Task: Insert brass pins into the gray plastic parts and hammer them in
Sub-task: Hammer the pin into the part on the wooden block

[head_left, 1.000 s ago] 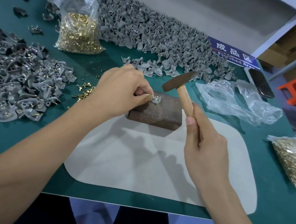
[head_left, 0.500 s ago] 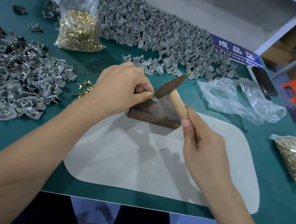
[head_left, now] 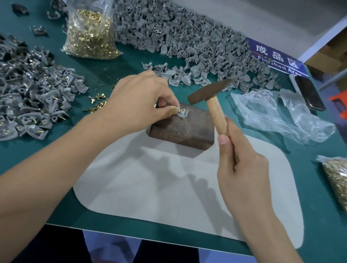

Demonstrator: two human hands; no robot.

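My left hand (head_left: 139, 102) pinches a small gray plastic part (head_left: 181, 113) with a brass pin in it, held on top of a rusty brown metal block (head_left: 186, 128). My right hand (head_left: 242, 171) grips the wooden handle of a small hammer (head_left: 212, 92). The hammer head is raised above and just right of the part, not touching it. Loose brass pins (head_left: 96, 103) lie on the green table left of my left hand.
A gray mat (head_left: 182, 187) lies under the block. Piles of gray parts sit at the left (head_left: 23, 94) and along the back (head_left: 170, 31). Bags of brass pins stand at back left (head_left: 88, 32) and right edge (head_left: 346, 187). Empty plastic bags (head_left: 280, 114) and a phone (head_left: 310, 92) lie at right.
The hammer came down onto the part half a second ago and has now lifted back up. My left hand stays pinching the part on the block.
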